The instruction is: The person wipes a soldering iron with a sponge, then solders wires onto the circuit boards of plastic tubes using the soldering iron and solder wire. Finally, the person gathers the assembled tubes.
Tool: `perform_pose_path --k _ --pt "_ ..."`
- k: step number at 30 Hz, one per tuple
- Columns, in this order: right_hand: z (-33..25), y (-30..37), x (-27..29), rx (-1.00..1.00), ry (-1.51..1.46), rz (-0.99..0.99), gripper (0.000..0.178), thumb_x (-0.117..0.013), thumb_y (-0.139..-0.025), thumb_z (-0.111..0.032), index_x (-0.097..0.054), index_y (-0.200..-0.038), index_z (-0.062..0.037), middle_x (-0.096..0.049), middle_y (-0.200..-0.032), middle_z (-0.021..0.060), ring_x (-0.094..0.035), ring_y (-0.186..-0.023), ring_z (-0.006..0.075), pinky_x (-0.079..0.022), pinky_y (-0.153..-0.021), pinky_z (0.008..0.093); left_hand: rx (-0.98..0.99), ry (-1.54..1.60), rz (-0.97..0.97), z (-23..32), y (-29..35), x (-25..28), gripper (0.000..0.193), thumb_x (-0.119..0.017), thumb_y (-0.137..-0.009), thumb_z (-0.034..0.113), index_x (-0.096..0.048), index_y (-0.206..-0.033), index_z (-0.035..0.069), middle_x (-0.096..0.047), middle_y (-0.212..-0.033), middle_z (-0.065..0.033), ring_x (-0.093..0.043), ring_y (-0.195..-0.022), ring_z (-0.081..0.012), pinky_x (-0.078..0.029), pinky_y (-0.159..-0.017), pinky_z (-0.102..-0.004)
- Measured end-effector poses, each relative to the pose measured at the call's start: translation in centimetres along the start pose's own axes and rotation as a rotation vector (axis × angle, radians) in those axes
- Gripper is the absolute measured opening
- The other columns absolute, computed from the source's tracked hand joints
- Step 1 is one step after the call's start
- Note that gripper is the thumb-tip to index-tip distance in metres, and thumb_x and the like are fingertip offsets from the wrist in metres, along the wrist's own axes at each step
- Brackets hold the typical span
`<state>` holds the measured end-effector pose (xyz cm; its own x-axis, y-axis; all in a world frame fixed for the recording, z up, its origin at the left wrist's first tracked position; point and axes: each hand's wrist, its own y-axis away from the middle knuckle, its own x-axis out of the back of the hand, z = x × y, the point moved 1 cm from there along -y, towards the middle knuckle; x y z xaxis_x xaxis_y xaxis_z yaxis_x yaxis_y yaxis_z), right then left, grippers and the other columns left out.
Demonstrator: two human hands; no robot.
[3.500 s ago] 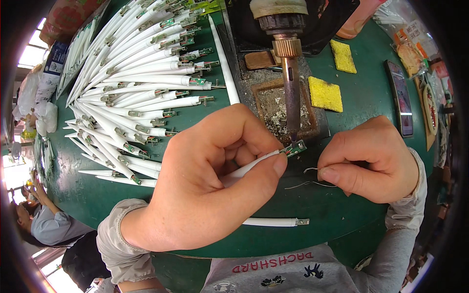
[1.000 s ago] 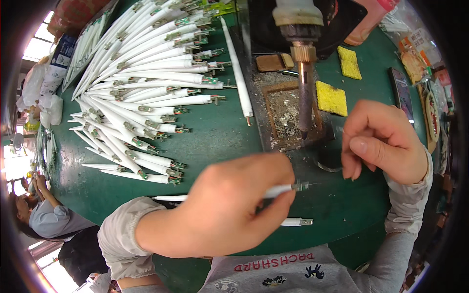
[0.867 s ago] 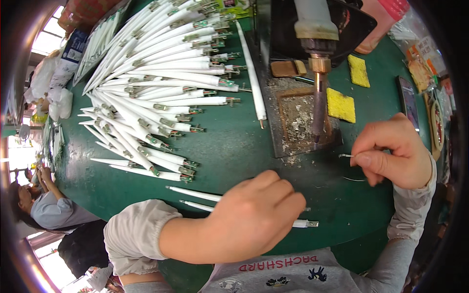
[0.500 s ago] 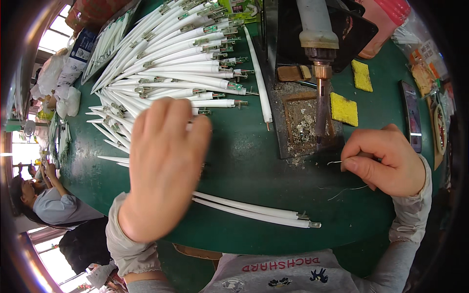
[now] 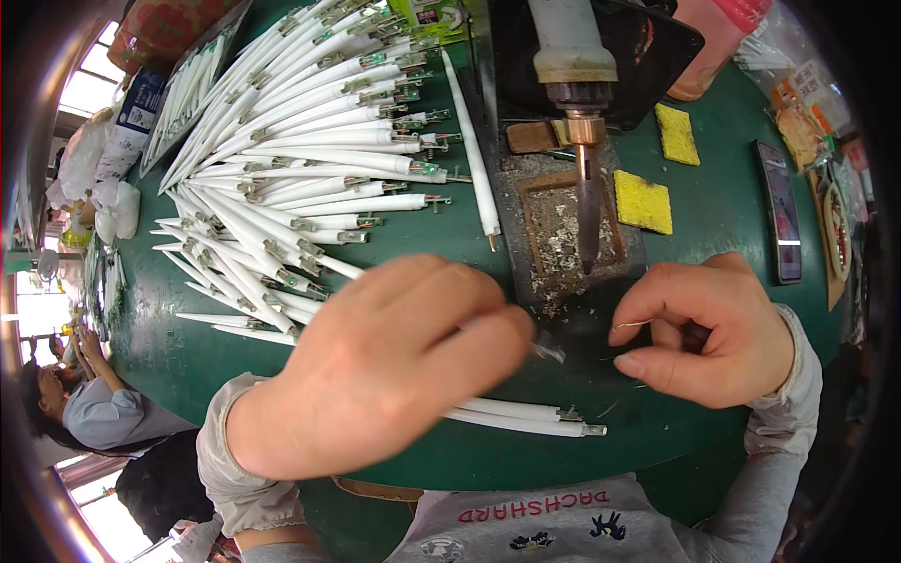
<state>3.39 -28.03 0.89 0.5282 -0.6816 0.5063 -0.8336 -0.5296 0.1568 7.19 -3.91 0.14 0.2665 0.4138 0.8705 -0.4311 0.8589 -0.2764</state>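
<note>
My left hand [image 5: 385, 366] is closed around a white tapered tube [image 5: 338, 266], whose blurred, shiny end pokes out past my fingertips; most of the tube is hidden by the hand. Opposite, my right hand [image 5: 713, 328] has curled fingers holding a thin silvery wire [image 5: 633, 325] by the index finger, with the thumb tip apart from it. Between the hands and farther off, a soldering iron [image 5: 587, 178] points downward over a tray [image 5: 527, 230] of grey metal crumbs. Two white tubes with small clear-looking ends [image 5: 526, 427] lie below my left hand.
A fanned pile of similar white tubes [image 5: 328, 136] covers the left of the green table [image 5: 685, 441]. One tube [image 5: 469, 145] lies beside the tray. Two yellow sponges [image 5: 644, 202], a phone [image 5: 779, 211] and a pink container [image 5: 709, 56] sit at right. Another person [image 5: 113, 403] sits far left.
My left hand has moved right and nearer from the pile, now with a white tube in it. My right hand has shifted slightly left, its thumb and index finger parting. The whole view has shifted a little.
</note>
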Motion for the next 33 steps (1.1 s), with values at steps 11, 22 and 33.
perform_pose_path --k 11,22,33 --pt "-0.4 0.6 -0.3 0.100 -0.027 0.000 0.015 -0.069 -0.069 -0.004 -0.062 -0.082 -0.0034 -0.041 -0.043 -0.0049 -0.037 -0.035 0.0043 -0.025 -0.035 0.0222 0.028 0.279 -0.062 1.9 -1.4 -0.5 0.032 -0.071 -0.065 -0.001 -0.061 -0.095 -0.001 -0.057 -0.082 -0.0127 -0.058 -0.069 -0.0273 -0.046 -0.058 -0.0324" --pt "-0.4 0.3 -1.1 0.021 -0.077 -0.020 0.014 -0.068 -0.071 -0.005 -0.060 -0.082 -0.0030 -0.043 -0.044 -0.0038 -0.040 -0.036 0.0051 -0.027 -0.037 0.0223 0.416 0.734 -0.139 2.4 -1.0 -0.5 0.015 -0.063 -0.080 0.001 -0.060 -0.094 -0.003 -0.060 -0.082 -0.0093 -0.060 -0.072 -0.0137 -0.046 -0.058 -0.0240" --pt "0.9 0.5 -2.8 0.613 0.428 0.384 0.026 -0.073 -0.063 -0.004 -0.060 -0.085 -0.0054 -0.042 -0.049 -0.0015 -0.043 -0.037 0.0158 -0.028 -0.034 0.0277 0.712 1.069 -0.221 2.0 -0.6 -1.2 0.016 -0.057 -0.086 0.000 -0.054 -0.100 -0.006 -0.057 -0.087 -0.0045 -0.053 -0.079 -0.0053 -0.044 -0.069 -0.0198"
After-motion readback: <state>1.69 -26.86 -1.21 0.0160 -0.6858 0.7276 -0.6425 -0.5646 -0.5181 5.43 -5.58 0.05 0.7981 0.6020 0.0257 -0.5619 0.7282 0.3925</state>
